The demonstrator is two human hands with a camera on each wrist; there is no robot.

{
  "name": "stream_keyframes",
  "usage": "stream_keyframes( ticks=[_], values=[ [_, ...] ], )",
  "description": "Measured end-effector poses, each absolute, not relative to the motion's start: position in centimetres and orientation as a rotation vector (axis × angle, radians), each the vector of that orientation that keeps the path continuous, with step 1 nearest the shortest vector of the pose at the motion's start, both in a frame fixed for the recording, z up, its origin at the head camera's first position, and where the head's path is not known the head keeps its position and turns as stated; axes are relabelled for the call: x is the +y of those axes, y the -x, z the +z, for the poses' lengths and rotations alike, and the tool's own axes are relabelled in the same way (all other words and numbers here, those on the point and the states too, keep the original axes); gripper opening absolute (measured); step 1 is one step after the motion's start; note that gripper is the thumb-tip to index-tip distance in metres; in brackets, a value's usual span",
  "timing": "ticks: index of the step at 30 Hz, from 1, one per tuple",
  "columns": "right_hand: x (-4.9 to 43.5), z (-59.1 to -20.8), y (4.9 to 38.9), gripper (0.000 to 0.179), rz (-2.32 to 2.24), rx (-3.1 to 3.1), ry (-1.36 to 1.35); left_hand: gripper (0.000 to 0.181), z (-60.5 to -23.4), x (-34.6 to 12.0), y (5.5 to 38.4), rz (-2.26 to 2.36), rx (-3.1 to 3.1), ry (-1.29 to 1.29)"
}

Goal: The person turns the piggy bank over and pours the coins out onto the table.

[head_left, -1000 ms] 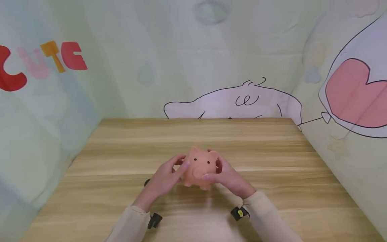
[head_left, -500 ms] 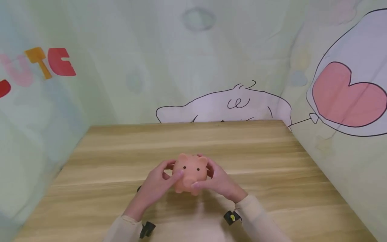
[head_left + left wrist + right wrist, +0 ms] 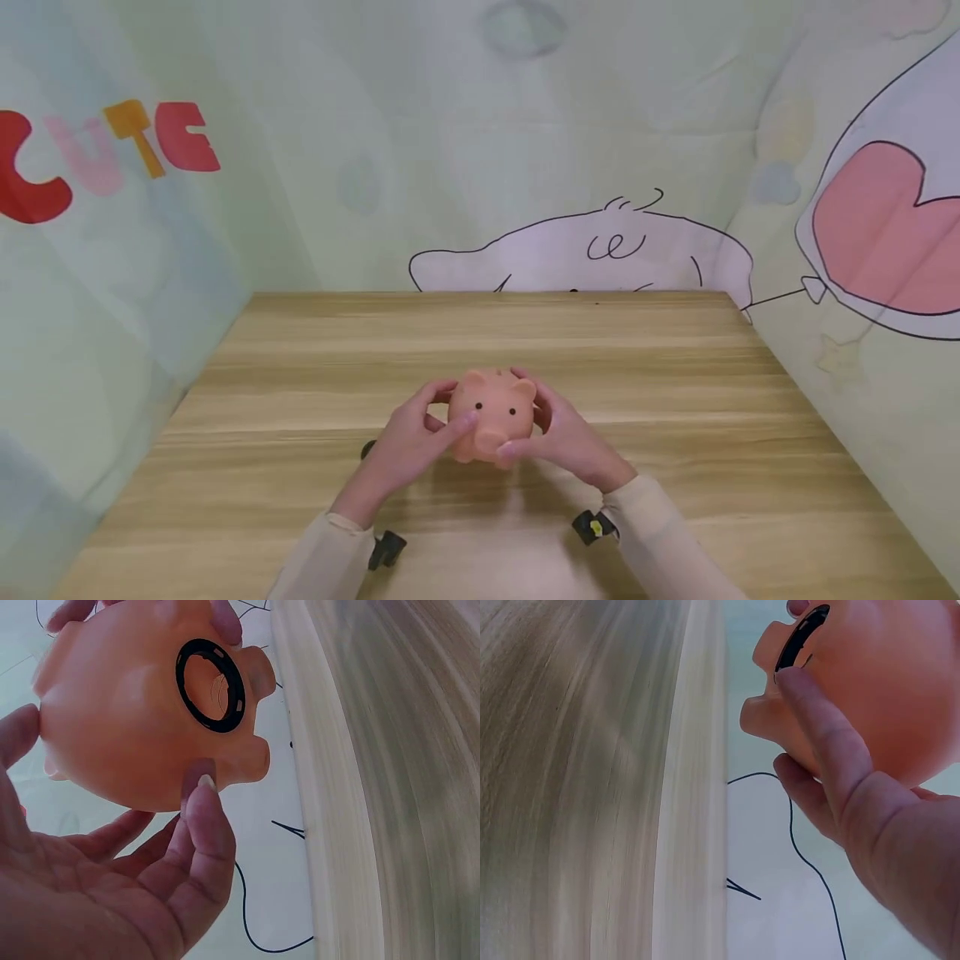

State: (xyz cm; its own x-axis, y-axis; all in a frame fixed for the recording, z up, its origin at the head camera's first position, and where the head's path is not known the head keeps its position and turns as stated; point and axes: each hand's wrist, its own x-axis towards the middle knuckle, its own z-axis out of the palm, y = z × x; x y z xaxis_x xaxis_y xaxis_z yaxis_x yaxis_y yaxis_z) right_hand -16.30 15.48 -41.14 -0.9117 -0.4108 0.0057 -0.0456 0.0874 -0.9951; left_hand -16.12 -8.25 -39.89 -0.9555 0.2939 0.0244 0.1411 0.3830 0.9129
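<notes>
Below the frame's centre, the piggy bank (image 3: 495,414), probably light and slippery, is held between left hand (image 3: 408,433) and right hand (image 3: 570,437), best gripped by its sides.

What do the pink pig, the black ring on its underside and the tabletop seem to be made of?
Pink pig: probably smooth plastic or vinyl, satin finish; even colour, soft highlights.
Black ring: likely moulded plastic; thin, uniformly dark, with small notches.
Tabletop: wood or wood-look laminate, low sheen; streaky grain shows, but the pictures can't settle which.
</notes>
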Motion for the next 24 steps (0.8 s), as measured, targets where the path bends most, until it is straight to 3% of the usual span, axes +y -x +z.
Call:
stream_keyframes(
  ticks=[14, 24],
  values=[
    [16.4, -41.3, 16.5, 0.077, -2.003, 1.992, 0.427, 0.067, -39.9, -7.9, 16.0, 1.683, 2.453, -0.362],
    [16.8, -41.3, 16.8, 0.081, -2.023, 2.055, 0.434, 0.076, -40.1, -7.8, 16.2, 1.721, 2.395, -0.37]
  ],
)
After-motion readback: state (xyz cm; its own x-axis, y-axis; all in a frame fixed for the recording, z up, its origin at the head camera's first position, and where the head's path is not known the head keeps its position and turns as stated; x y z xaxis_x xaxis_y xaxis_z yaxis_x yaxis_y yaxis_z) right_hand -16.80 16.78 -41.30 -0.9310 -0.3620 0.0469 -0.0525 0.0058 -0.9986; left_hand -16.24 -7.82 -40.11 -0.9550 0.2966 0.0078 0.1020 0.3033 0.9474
